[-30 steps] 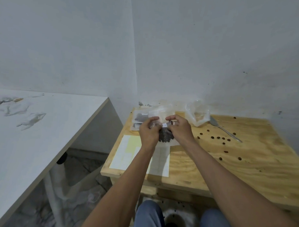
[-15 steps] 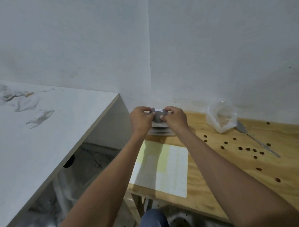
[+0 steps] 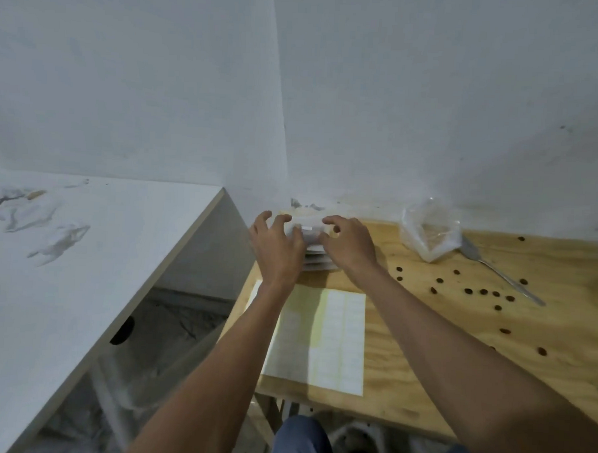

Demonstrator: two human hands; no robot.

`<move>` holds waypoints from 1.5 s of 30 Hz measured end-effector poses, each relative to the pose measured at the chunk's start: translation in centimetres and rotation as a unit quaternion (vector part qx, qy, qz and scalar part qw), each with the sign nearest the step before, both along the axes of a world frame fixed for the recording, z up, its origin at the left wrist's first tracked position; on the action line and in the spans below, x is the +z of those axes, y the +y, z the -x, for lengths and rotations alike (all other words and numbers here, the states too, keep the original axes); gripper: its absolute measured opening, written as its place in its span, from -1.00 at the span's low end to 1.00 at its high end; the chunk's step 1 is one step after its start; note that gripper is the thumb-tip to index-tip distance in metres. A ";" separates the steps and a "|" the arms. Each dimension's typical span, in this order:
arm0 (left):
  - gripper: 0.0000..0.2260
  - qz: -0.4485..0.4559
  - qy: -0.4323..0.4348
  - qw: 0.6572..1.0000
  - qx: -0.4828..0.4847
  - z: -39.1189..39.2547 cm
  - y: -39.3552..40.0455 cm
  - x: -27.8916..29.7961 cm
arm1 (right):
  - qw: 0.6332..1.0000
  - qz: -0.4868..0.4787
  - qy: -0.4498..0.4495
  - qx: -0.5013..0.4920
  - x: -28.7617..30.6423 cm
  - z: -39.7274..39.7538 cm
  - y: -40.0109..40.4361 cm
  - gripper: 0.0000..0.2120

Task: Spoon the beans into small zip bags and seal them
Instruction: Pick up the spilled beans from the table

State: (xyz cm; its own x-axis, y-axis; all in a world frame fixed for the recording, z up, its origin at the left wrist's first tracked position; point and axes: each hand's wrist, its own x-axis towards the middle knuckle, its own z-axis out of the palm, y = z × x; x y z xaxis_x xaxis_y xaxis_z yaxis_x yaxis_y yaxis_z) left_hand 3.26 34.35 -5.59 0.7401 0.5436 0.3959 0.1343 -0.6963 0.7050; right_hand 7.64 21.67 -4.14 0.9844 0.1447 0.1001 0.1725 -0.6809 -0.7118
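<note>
A stack of small filled zip bags (image 3: 315,254) lies at the back left corner of the wooden table (image 3: 456,353), against the wall. My left hand (image 3: 276,249) and my right hand (image 3: 350,245) hover over the stack with fingers spread and loosely bent, holding nothing. The top bag, dark with beans, shows between them. A larger clear plastic bag (image 3: 429,233) stands to the right. Beside it lies a metal spoon (image 3: 494,269). Loose brown beans (image 3: 483,292) are scattered over the wood.
A sheet of white and yellow labels (image 3: 323,337) lies near the table's front edge. A white table (image 3: 66,267) with crumpled plastic stands to the left, a gap between the two. Walls meet in a corner just behind the stack.
Both hands carried the filled bag to the back corner, set it on the stack and let go; their fingers have since opened and lifted.
</note>
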 end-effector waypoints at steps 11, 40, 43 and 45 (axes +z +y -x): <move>-0.64 -0.168 0.001 0.942 -0.289 3.8 -10.3 -2.3 | 0.995 0.008 0.028 -0.099 0.7 2.3 -11.7 -0.86; -0.09 -0.247 0.168 0.915 -0.271 3.1 -10.7 -5.1 | 0.859 -0.433 0.193 -0.191 -1.5 1.5 -13.0 -0.83; -0.07 -0.243 0.167 0.916 -0.273 3.1 -10.7 -5.1 | 0.913 -0.315 0.182 -0.186 -1.3 1.0 -13.0 -0.69; -0.06 -0.243 0.166 0.916 -0.273 3.1 -10.7 -5.2 | 0.979 -0.100 0.092 -0.155 -1.4 1.5 -13.0 -0.70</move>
